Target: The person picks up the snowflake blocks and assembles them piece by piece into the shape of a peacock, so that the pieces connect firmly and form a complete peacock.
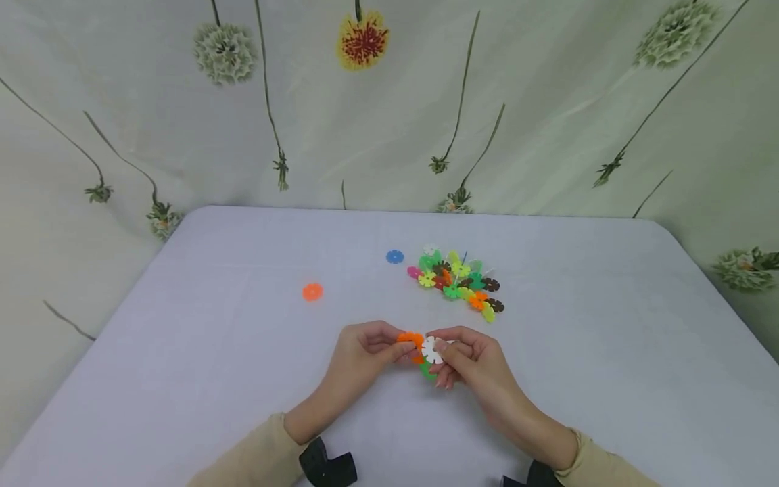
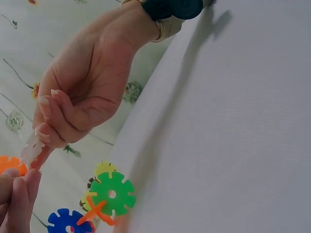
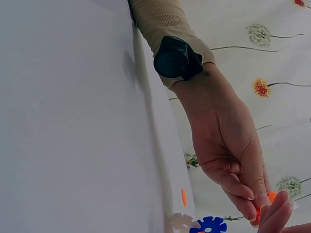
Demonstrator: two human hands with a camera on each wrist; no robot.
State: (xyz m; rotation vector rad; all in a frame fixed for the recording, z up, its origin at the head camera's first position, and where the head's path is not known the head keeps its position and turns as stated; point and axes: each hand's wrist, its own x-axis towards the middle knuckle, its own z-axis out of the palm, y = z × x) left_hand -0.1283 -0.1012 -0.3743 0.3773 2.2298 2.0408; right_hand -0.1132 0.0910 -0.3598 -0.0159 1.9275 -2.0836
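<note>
My left hand (image 1: pixel 368 352) pinches orange notched discs (image 1: pixel 410 337) between thumb and fingers, low over the table. Facing it, my right hand (image 1: pixel 477 358) grips a white notched disc (image 1: pixel 431 350) by its edge, right against the orange ones. Below them a green notched disc (image 1: pixel 428 370) shows, partly hidden by the right fingers. In the left wrist view the right hand (image 2: pixel 87 87) holds the white disc (image 2: pixel 31 148) beside the orange disc (image 2: pixel 12 165). The right wrist view shows the left hand (image 3: pixel 228 141) with its fingertips on the orange disc (image 3: pixel 272 196).
Beyond the hands lies a cluster of many-coloured notched discs (image 1: pixel 453 281), some standing on edge. A single blue disc (image 1: pixel 395 257) lies left of it, and a lone orange disc (image 1: pixel 312 291) farther left. The white table (image 1: pixel 608 325) meets a flower-patterned cloth (image 1: pixel 389 135) behind.
</note>
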